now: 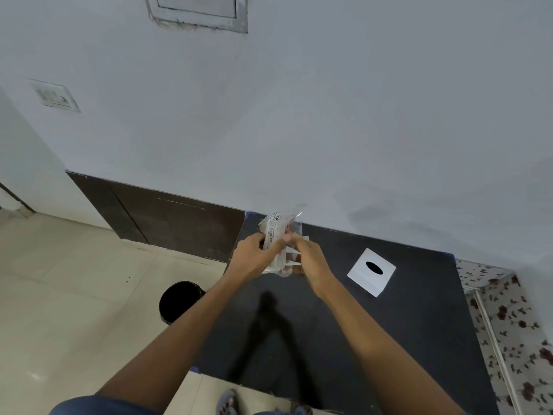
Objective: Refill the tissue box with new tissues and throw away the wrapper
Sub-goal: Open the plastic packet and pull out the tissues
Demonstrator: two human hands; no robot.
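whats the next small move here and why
Probably pull the tissues clear of the wrapper: both hands, left and right, grip the pack above the table, and the white lid lies apart.

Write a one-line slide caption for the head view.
Left hand and right hand grip a clear printed plastic tissue wrapper above a black table, near a white tissue-box lid.

A pale grey-blue wall (329,115) fills most of the view, with a framed panel (196,10) near its top and what may be a switch plate (55,95) at left. Dark skirting (155,217) meets cream floor tiles (59,295). A floral-patterned surface (514,324) lies at right.
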